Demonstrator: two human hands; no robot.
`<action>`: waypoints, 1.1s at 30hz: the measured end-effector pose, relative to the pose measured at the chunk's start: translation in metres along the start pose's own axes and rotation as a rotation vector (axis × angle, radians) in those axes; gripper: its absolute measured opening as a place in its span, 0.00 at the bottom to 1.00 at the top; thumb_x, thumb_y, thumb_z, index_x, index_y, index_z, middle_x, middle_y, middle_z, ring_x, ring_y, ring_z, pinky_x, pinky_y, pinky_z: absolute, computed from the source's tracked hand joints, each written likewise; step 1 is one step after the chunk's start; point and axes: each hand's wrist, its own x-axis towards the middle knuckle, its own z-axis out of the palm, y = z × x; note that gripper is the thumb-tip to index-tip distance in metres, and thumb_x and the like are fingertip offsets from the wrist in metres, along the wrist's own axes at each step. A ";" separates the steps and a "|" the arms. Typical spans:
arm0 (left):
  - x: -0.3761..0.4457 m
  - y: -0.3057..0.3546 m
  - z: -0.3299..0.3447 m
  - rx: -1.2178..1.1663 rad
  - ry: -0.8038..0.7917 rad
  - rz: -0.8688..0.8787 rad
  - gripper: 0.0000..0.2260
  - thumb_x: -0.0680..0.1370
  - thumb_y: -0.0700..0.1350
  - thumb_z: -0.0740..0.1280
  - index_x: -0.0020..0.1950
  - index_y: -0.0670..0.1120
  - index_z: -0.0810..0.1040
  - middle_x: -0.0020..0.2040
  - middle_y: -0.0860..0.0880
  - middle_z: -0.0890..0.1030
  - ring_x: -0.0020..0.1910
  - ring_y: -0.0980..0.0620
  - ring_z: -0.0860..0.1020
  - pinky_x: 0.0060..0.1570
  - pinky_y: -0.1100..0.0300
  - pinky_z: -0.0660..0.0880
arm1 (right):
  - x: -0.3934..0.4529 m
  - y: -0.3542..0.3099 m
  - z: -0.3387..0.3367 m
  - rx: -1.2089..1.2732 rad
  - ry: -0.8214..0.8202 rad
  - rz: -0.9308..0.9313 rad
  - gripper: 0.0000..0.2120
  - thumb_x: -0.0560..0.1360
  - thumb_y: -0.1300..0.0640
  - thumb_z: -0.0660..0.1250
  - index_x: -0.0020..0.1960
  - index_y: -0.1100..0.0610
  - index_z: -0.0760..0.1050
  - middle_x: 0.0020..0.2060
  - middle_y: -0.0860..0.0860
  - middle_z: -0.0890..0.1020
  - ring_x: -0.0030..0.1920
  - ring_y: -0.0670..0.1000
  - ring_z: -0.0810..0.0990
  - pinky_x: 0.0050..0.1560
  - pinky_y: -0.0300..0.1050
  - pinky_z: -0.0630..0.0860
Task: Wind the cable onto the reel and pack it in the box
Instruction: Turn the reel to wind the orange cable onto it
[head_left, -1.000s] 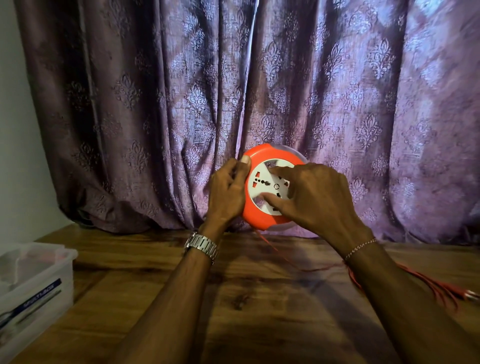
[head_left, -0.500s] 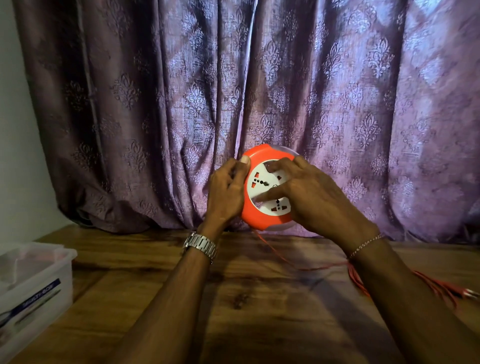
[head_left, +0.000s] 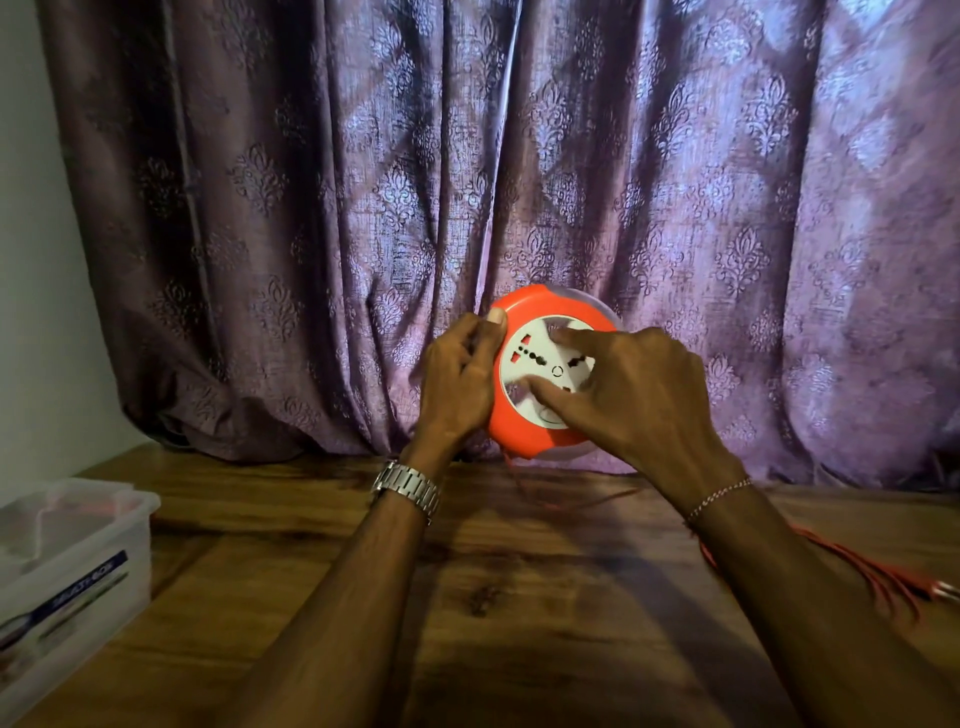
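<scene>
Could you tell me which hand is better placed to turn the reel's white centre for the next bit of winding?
Right hand: its fingers already press the reel's white face. Left hand is gripping the rim.

two hands (head_left: 457, 384), one reel (head_left: 545, 371), one cable (head_left: 857, 566), one box (head_left: 78, 561), one wristwatch (head_left: 408, 486), one bracelet (head_left: 719, 499).

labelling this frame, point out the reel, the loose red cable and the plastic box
reel (head_left: 524, 306): head view, top of its orange rim.
loose red cable (head_left: 878, 574): head view, bundle on the table, right.
plastic box (head_left: 78, 561): head view, its front wall.
</scene>
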 end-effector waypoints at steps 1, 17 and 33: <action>-0.001 0.001 0.000 0.010 0.001 0.004 0.19 0.81 0.55 0.63 0.33 0.50 0.68 0.29 0.53 0.72 0.32 0.53 0.69 0.34 0.51 0.67 | 0.000 -0.001 -0.001 -0.007 0.024 -0.011 0.30 0.62 0.28 0.64 0.56 0.45 0.81 0.33 0.56 0.84 0.35 0.61 0.82 0.32 0.46 0.75; 0.000 0.000 -0.002 0.034 0.010 0.027 0.19 0.82 0.54 0.62 0.33 0.49 0.67 0.31 0.48 0.73 0.35 0.51 0.70 0.38 0.42 0.71 | 0.008 0.006 -0.014 0.089 -0.408 -0.323 0.24 0.69 0.60 0.69 0.59 0.36 0.78 0.68 0.53 0.70 0.66 0.57 0.65 0.50 0.47 0.69; 0.000 -0.003 0.000 0.012 -0.009 0.031 0.19 0.82 0.54 0.63 0.32 0.51 0.67 0.27 0.54 0.71 0.30 0.55 0.67 0.33 0.54 0.65 | 0.001 0.002 -0.004 -0.013 -0.050 0.010 0.32 0.61 0.25 0.58 0.58 0.38 0.78 0.36 0.53 0.85 0.39 0.60 0.82 0.36 0.47 0.75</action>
